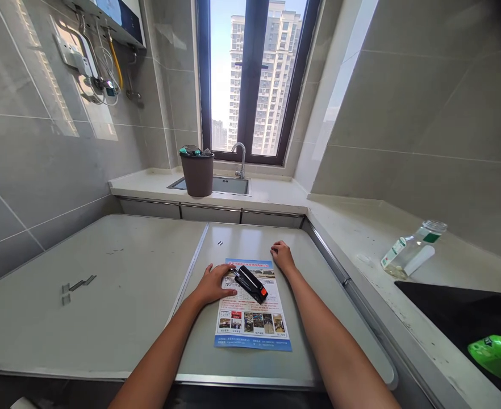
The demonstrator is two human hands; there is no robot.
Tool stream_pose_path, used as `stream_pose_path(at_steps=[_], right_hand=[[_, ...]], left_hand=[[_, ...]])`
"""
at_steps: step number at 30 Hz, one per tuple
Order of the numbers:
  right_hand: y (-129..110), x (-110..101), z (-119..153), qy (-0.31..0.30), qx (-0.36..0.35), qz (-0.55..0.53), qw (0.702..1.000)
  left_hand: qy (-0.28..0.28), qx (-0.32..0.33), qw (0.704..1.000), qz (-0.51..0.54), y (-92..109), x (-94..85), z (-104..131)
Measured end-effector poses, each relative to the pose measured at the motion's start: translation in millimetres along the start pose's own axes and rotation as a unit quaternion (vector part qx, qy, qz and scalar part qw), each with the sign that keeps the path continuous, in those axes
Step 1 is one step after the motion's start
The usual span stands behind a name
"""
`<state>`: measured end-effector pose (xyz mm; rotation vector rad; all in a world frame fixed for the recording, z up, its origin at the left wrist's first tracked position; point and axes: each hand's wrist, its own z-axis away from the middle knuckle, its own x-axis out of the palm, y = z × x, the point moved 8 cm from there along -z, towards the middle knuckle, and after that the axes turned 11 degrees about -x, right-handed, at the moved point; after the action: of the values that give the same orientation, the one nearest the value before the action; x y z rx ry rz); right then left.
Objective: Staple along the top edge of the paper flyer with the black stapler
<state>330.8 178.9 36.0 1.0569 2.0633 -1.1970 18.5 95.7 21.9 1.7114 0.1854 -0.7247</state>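
Note:
A black stapler (250, 283) with an orange-red end lies aslant on a printed blue-and-white flyer (253, 341). My left hand (213, 284) rests at the flyer's left edge, thumb and fingers apart around the stapler's far left end; whether a fingertip touches it I cannot tell. Just beyond the flyer's top right corner is my right hand (283, 257), its fingers curled and pressed together. Anything between those fingertips is too small or hidden to make out. Short staple strips (220, 243) lie on the white tabletop (331, 318) past the flyer.
More staple strips (83, 283) and small clear pieces (65, 298) lie on the table's left half. Behind stand a brown bin (197, 175) and a sink with a faucet (242, 162). Along the right counter are a glass jar (416, 250) and a green bottle (500, 355).

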Motion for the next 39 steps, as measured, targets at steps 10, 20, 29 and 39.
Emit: stream_pose_path(at_steps=[10,20,29,39], right_hand=[[1.9,-8.5,14.4,0.026,0.022,-0.002,0.999],[15.9,-25.5,53.3,0.021,0.152,0.065,0.986],[-15.7,-13.9,68.1,0.01,0.081,0.077,0.994],[-9.9,-13.6,66.0,-0.002,0.082,0.063,0.995]], left_hand=[[-0.008,0.001,1.0,0.007,0.8,1.0,-0.1],[0.013,-0.01,0.999,0.039,-7.4,-6.0,-7.4],[0.124,-0.061,0.98,0.144,-34.0,-20.4,-23.0],[0.173,-0.046,0.982,-0.06,-26.4,-48.3,-88.2]])
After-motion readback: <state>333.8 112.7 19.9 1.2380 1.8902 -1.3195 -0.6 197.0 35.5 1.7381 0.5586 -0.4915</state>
